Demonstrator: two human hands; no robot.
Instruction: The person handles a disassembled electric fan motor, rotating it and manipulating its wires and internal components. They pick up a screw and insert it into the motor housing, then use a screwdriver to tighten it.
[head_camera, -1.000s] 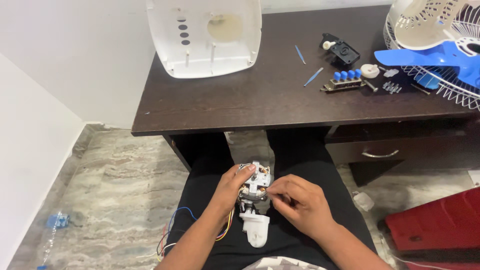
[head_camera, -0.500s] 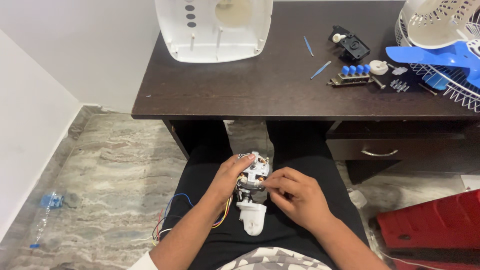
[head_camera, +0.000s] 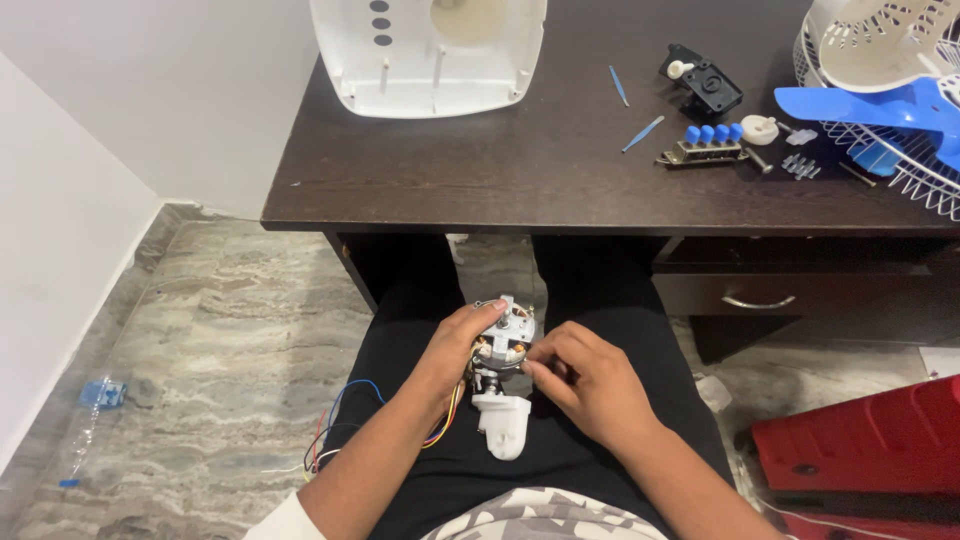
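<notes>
Metal fan motor (head_camera: 503, 338), white plastic base, in both hands.

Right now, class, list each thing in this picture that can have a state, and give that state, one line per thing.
fan motor: out of its housing, held over the lap, windings exposed
left hand: gripping the motor's side
right hand: fingertips pinching at the motor
coloured wires: loose, trailing to the floor
white housing: opened, lying on the desk
blue fan blade: detached, resting on the grille
drawer: closed

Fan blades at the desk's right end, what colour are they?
Blue: the fan blades lie on a white wire grille, seen clearly in the head view.
</notes>
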